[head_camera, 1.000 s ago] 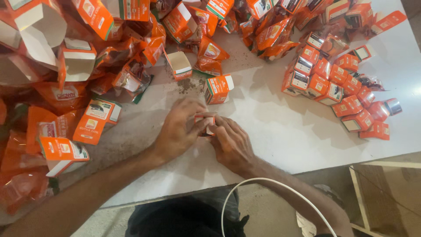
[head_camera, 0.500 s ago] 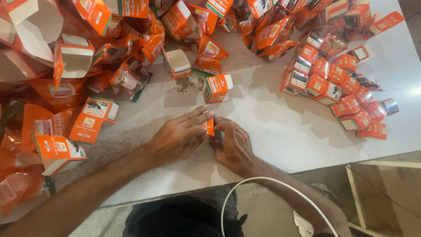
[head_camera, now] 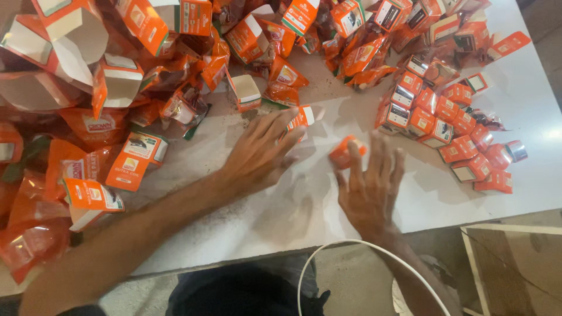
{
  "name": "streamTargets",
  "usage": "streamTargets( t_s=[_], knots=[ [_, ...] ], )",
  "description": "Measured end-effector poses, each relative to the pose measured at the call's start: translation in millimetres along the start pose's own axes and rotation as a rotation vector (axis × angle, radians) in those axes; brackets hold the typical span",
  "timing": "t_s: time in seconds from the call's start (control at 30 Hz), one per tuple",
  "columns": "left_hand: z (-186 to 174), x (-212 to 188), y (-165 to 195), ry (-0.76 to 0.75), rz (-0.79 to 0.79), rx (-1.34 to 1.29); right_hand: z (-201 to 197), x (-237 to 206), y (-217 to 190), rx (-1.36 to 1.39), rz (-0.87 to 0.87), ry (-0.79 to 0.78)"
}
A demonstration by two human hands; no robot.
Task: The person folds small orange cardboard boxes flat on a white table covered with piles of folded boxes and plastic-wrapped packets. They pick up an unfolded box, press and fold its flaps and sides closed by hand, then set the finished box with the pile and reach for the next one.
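Observation:
My left hand [head_camera: 257,155] stretches forward over the white table [head_camera: 515,93] with its fingers apart, and the fingertips touch an orange-and-white small box [head_camera: 303,117]. My right hand [head_camera: 369,187] lies flat and spread, holding nothing. A small closed orange box [head_camera: 342,153] sits just past its index fingertip, blurred; I cannot tell whether the finger touches it.
A cluster of small closed orange boxes [head_camera: 445,117] lies at the right. Open orange cartons [head_camera: 117,82] and orange pouches [head_camera: 35,246] are heaped at the left and along the back. A white cable [head_camera: 351,248] loops below the table's front edge. A wooden frame [head_camera: 515,269] stands at the bottom right.
Both hands held one small orange box together near the front edge. They have come apart: the left reaches forward to another box, the right has opened, and the small box lies beyond its fingers.

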State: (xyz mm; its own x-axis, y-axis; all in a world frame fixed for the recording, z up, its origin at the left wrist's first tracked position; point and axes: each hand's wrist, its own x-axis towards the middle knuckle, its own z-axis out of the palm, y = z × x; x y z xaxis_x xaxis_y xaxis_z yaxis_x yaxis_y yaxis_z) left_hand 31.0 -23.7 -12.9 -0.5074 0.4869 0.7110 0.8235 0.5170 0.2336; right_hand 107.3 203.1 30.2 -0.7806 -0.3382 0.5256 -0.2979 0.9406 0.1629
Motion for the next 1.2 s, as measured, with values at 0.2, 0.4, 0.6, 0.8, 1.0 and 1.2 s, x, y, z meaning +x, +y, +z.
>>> streamTargets(
  t_s=[0.2, 0.4, 0.6, 0.8, 1.0, 1.2],
  knots=[
    [42, 41, 12, 0.029, -0.219, -0.414, 29, -9, 11, 1.222, 0.412, -0.209],
    [46, 39, 9, -0.104, -0.22, -0.55, 53, -5, 6, 1.353, 0.431, -0.138],
    [50, 63, -53, 0.043, -0.274, 0.231, 35, 5, -18, 0.66, 0.014, 0.153],
    [83, 82, -64, -0.469, -0.404, 0.36, 46, 4, -18, 0.613, -0.141, 0.0],
    [68, 52, -62, -0.425, -0.4, 0.179, 52, 6, -5, 0.615, -0.173, -0.097],
    [48, 2, -52, -0.081, -0.282, -0.053, 50, 17, -37, 0.852, -0.233, -0.184]
  ],
)
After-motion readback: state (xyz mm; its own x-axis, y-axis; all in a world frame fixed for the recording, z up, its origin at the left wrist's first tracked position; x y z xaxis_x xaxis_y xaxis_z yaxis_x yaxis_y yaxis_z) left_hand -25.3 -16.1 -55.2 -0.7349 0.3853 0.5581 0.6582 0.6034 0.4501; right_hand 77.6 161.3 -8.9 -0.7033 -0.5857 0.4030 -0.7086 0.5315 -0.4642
